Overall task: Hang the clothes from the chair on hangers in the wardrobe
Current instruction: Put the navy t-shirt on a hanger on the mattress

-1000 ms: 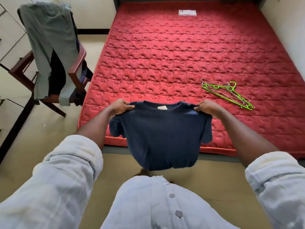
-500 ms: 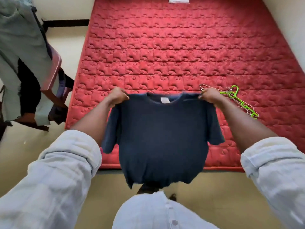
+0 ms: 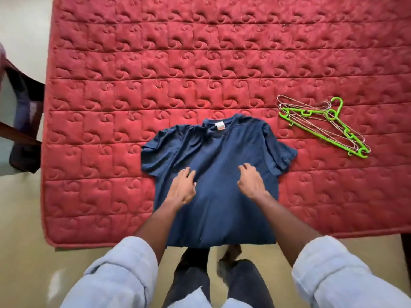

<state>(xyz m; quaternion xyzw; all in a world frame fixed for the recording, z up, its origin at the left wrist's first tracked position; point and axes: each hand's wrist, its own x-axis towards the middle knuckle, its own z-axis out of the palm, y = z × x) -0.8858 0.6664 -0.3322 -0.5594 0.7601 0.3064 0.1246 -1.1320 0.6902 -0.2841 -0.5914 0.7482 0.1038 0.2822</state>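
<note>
A navy blue T-shirt (image 3: 220, 156) lies flat on the red quilted mattress (image 3: 124, 90), collar away from me and hem hanging at the near edge. My left hand (image 3: 182, 187) hovers over or rests on its left chest area with fingers relaxed. My right hand (image 3: 250, 180) is over the right chest area, fingers loosely bent, holding nothing. A bunch of hangers (image 3: 322, 127), one bright green plastic and several thin wire ones, lies on the mattress to the right of the shirt.
The chair (image 3: 20, 132) with dark clothes on it shows at the left edge, beside the mattress. Beige floor (image 3: 26, 230) runs along the near side, where my legs and feet stand. The wardrobe is out of view.
The T-shirt, held up by its shoulders in both hands before, now lies spread on the mattress. Both hands have let go and moved down to its chest. My view has tilted downward.
</note>
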